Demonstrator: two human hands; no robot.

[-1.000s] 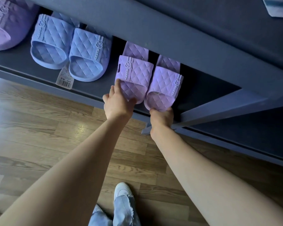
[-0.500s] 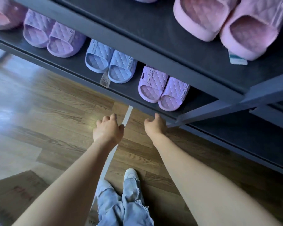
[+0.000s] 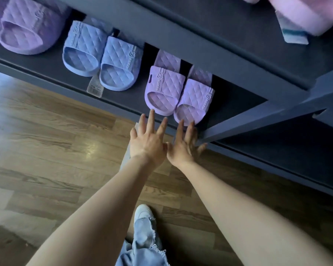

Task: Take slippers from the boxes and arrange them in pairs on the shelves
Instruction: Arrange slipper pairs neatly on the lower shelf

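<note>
— Fingers [image 3: 151, 120] are lying straight and spread on both hands, gripping nothing. I'm reading that off the head view, the only feed I'm getting out here. It's showing the left hand [image 3: 148, 143] and right hand [image 3: 183, 148] side by side, thumbs nearly meeting, tips reaching the front edge of the lower shelf [image 3: 123, 104].

— Are they touching the lilac pair [image 3: 167, 87]?

— Right fingertips are overlapping the toe of the right slipper, and the left ones are sitting just beside the other toe. I'm not able to confirm contact.

— How are you judging the step?

— I'm taking it as squaring up. I'm thinking flat, even nudges on both toes together, keeping the two touching and level with the blue pair [image 3: 102, 56] beside them, without catching that tag [image 3: 95, 87].

— And the slippers themselves?

— They're sitting toes outward near the shelf's right end, heels tucked under the shelf above. They're showing quilted straps, each with an embossed logo strip. They're looking soft and light, so I'm expecting them to slide easily.
</note>
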